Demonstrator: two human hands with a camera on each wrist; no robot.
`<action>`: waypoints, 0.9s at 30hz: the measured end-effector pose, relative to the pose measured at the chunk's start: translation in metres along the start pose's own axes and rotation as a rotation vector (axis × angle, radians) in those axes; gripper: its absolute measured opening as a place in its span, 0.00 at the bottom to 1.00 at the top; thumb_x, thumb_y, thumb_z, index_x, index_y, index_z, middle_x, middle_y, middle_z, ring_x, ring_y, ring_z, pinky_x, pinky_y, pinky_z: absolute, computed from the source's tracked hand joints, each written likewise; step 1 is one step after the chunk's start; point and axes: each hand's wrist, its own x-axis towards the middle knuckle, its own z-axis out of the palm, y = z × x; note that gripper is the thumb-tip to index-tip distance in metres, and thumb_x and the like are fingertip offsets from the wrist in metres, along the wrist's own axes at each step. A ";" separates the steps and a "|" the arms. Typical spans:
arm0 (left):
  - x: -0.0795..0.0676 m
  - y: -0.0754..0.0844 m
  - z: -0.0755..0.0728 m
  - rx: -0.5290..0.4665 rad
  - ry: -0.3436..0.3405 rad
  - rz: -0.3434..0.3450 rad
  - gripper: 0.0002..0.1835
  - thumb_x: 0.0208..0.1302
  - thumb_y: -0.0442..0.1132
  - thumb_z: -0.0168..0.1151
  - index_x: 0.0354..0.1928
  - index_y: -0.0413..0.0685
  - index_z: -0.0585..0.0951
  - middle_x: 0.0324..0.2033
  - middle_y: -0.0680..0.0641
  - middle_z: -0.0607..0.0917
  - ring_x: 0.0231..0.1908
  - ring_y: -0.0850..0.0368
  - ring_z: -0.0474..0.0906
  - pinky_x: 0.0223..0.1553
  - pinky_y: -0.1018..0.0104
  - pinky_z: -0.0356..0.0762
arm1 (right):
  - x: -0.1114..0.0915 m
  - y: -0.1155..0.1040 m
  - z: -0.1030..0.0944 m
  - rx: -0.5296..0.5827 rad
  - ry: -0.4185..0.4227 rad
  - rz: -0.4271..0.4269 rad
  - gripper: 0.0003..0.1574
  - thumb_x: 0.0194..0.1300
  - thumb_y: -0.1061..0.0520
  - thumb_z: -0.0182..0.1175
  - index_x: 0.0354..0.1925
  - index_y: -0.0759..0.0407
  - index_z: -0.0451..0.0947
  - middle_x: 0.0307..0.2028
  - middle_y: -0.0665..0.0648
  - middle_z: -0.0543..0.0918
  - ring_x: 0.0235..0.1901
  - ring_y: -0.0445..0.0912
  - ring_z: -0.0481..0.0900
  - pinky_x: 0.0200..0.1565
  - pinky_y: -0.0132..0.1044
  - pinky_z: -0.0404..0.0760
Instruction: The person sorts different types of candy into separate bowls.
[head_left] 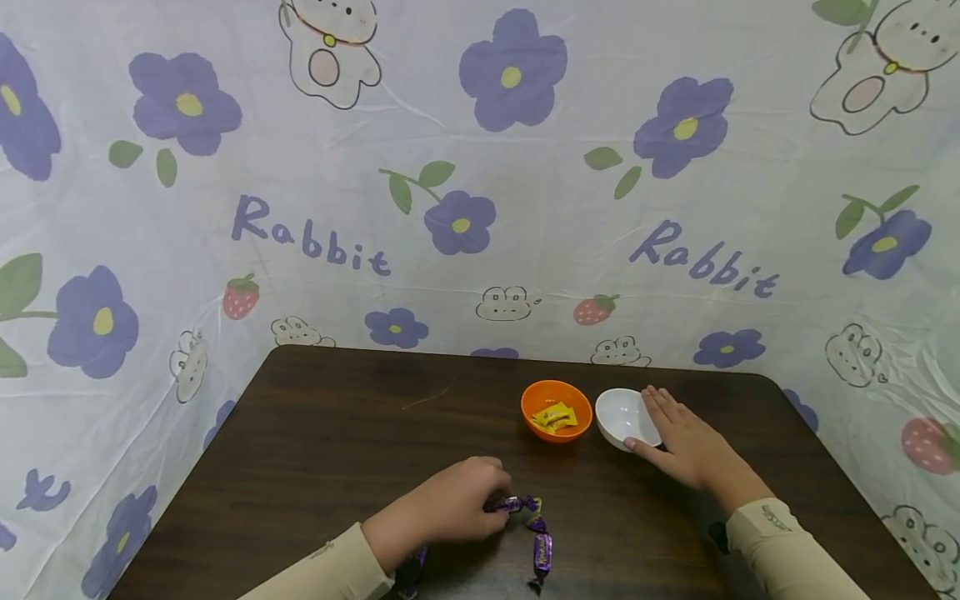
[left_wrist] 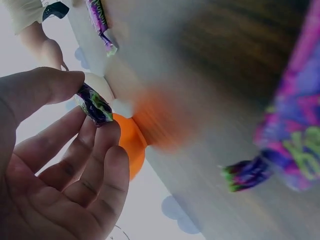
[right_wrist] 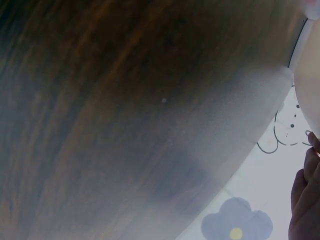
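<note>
My left hand [head_left: 457, 504] pinches a purple wrapped candy [left_wrist: 95, 106] between thumb and fingertips, low over the table. In the head view part of this candy is hidden by the fingers. Just right of it, a second purple candy [head_left: 542, 550] with twisted ends lies on the table. Another dark purple wrapper [head_left: 411, 575] shows partly behind my left wrist. My right hand [head_left: 688, 446] rests against the right side of a white bowl [head_left: 617, 417], its fingers straight and the thumb at the near rim. The bowl's inside shows nothing in it.
An orange bowl [head_left: 531, 421] holding several yellow packets [head_left: 555, 417] stands just left of the white bowl. The dark wooden table [head_left: 337, 433] ends at a white patterned cloth [head_left: 420, 275] behind and at the sides. A dark band shows at my right wrist.
</note>
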 end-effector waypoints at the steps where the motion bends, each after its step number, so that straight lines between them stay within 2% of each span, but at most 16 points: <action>1: 0.001 0.001 0.000 -0.004 0.002 0.002 0.06 0.67 0.40 0.71 0.43 0.49 0.89 0.32 0.55 0.79 0.29 0.66 0.68 0.31 0.72 0.67 | 0.000 0.000 0.000 0.000 0.000 0.001 0.66 0.72 0.20 0.46 0.83 0.67 0.50 0.83 0.70 0.53 0.82 0.67 0.52 0.79 0.63 0.56; 8: 0.010 0.003 -0.003 -0.016 -0.007 -0.004 0.08 0.67 0.41 0.71 0.45 0.48 0.89 0.35 0.56 0.81 0.31 0.67 0.71 0.34 0.73 0.73 | 0.000 0.000 0.000 -0.004 0.010 -0.009 0.66 0.73 0.20 0.46 0.83 0.69 0.50 0.83 0.70 0.53 0.82 0.67 0.52 0.79 0.63 0.56; 17: 0.020 0.004 -0.006 -0.041 -0.020 -0.012 0.08 0.68 0.40 0.71 0.46 0.47 0.89 0.36 0.54 0.82 0.32 0.66 0.72 0.35 0.73 0.74 | 0.000 0.003 0.003 -0.012 0.013 -0.004 0.66 0.73 0.20 0.46 0.83 0.68 0.50 0.83 0.70 0.53 0.82 0.67 0.52 0.79 0.63 0.56; 27: 0.029 0.005 -0.005 -0.068 0.001 0.016 0.09 0.69 0.39 0.71 0.48 0.46 0.89 0.39 0.52 0.84 0.36 0.66 0.76 0.40 0.73 0.79 | -0.001 0.000 0.001 -0.016 0.000 0.002 0.66 0.73 0.20 0.45 0.83 0.68 0.49 0.83 0.70 0.52 0.82 0.67 0.51 0.80 0.63 0.54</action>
